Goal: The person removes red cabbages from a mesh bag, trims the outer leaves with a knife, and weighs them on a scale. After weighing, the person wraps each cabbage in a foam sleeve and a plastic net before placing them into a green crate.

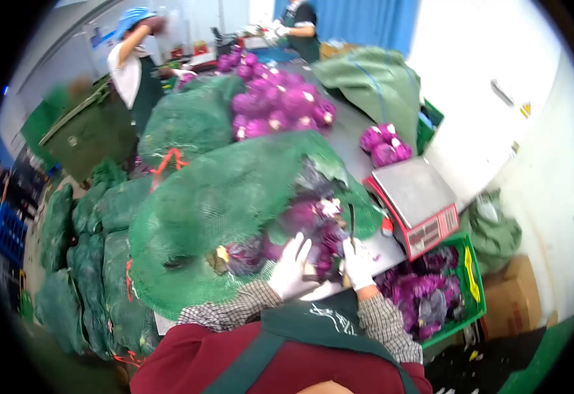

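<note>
Lower centre of the frame: left white-gloved hand (289, 268) against purple cabbage (328, 248), grip unclear; right white-gloved hand (358, 265) clenched round dark-bladed knife (352, 222). Green mesh sack (214, 207) crowds centre-left; red-and-silver scale (415, 196) centre-right.

My gloved left hand (291, 268) against purple cabbages (332, 238), my right hand (359, 264) around a knife (352, 222), open net bag (211, 213) alongside, scale (415, 194) and crate (472, 308) to the right

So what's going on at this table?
The gloved left hand rests against purple cabbage at a green mesh bag's edge, and the gloved right hand holds what looks like a knife. More purple heads are heaped farther back, and a green crate at the right holds purple leaves. Two other people stand beyond.
</note>
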### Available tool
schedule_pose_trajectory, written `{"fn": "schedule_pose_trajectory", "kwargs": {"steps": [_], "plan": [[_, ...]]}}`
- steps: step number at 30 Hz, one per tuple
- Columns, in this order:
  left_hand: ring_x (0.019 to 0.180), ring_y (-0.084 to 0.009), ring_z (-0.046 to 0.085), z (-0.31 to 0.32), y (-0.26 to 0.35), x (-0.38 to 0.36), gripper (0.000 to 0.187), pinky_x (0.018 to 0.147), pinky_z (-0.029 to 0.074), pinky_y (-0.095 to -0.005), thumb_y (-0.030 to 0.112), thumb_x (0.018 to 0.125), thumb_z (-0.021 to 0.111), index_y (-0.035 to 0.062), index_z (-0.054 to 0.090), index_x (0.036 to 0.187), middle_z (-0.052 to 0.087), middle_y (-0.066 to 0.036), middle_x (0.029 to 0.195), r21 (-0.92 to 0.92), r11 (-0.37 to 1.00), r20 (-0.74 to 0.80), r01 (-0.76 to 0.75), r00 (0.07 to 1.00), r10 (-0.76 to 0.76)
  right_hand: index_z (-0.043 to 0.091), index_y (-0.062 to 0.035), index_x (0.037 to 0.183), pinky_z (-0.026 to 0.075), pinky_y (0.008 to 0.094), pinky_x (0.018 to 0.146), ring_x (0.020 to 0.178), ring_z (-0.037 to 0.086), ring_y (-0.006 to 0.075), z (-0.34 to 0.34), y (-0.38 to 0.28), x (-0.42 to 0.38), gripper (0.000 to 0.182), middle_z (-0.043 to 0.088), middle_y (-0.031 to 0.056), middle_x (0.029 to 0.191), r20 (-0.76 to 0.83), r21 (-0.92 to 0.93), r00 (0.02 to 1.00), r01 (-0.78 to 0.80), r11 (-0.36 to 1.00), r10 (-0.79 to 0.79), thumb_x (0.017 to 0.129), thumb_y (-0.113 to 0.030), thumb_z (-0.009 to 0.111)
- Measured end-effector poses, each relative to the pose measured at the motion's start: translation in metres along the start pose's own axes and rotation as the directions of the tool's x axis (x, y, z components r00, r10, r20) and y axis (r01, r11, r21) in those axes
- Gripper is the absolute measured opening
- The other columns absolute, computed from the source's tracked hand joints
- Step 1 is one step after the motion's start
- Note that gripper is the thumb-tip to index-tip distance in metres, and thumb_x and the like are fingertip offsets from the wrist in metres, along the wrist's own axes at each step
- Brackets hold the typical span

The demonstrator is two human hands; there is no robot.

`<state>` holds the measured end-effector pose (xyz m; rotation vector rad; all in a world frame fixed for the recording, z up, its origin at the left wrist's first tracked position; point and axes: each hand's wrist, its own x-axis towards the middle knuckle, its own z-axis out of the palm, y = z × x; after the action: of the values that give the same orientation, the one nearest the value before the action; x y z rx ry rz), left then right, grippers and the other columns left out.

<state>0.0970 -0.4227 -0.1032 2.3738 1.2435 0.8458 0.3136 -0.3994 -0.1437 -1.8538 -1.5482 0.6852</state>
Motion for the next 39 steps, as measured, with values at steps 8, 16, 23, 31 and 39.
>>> {"fn": "schedule_pose_trajectory", "kwargs": {"steps": [8,16,23,31,39], "plan": [[0.127,-0.0356,0.038,-0.008,-0.045,-0.005,0.099,0.105,0.036,-0.0383,0.034,0.058,0.085,0.0004,0.034,0.135,0.035,-0.021,0.138,-0.149,0.988,0.067,0.044,0.997,-0.034,0.050,-0.0116,0.084,0.036,0.0257,0.033,0.037,0.043,0.0105,-0.071,0.035,-0.034,0.023,0.047,-0.0003,0.059,-0.254,0.854,0.856,-0.021,0.519,0.451,0.093,-0.033,0.054],[0.117,-0.0330,0.049,-0.011,-0.040,0.044,0.101,0.098,0.042,-0.0361,0.044,0.058,0.082,-0.0014,0.035,0.135,0.038,-0.022,0.135,-0.004,0.999,0.247,0.050,0.968,-0.047,0.042,0.0019,0.132,0.051,0.0259,0.066,0.078,0.059,0.0120,-0.197,0.043,-0.079,0.052,0.059,0.0072,0.097,-0.363,0.523,0.844,-0.167,0.836,0.395,0.086,-0.011,0.063],[0.105,-0.0191,0.057,-0.015,-0.060,0.044,0.062,0.092,0.047,-0.0342,0.020,0.074,0.077,-0.0023,0.048,0.125,0.059,-0.011,0.115,-0.758,0.436,0.360,0.486,0.868,-0.342,0.060,-0.0019,0.106,0.040,0.0195,0.048,0.059,0.050,0.0045,-0.042,-0.027,-0.050,0.027,0.059,-0.0011,0.082,-0.016,0.585,0.999,0.050,0.809,-0.050,0.084,-0.015,0.067],[0.103,-0.0167,0.057,-0.025,-0.026,0.046,0.057,0.092,0.046,-0.0308,0.011,0.077,0.074,-0.0036,0.047,0.125,0.059,-0.010,0.114,-0.861,0.247,0.358,0.445,0.874,-0.329,0.062,-0.0049,0.104,0.048,0.0303,0.077,0.091,0.058,0.0192,-0.036,-0.070,-0.054,0.026,0.058,0.0072,0.096,-0.172,0.490,0.951,0.310,0.815,-0.258,0.080,-0.011,0.070],[0.099,-0.0180,0.059,0.010,-0.031,0.028,0.071,0.088,0.049,-0.0299,0.005,0.071,0.079,-0.0062,0.037,0.128,0.056,-0.014,0.114,-0.726,0.512,0.310,0.459,0.883,-0.352,0.059,-0.0017,0.097,0.050,0.0303,0.070,0.078,0.061,0.0212,-0.017,-0.055,-0.048,0.029,0.058,0.0090,0.088,-0.136,0.118,0.904,0.420,0.900,-0.405,0.078,-0.018,0.072]]}}
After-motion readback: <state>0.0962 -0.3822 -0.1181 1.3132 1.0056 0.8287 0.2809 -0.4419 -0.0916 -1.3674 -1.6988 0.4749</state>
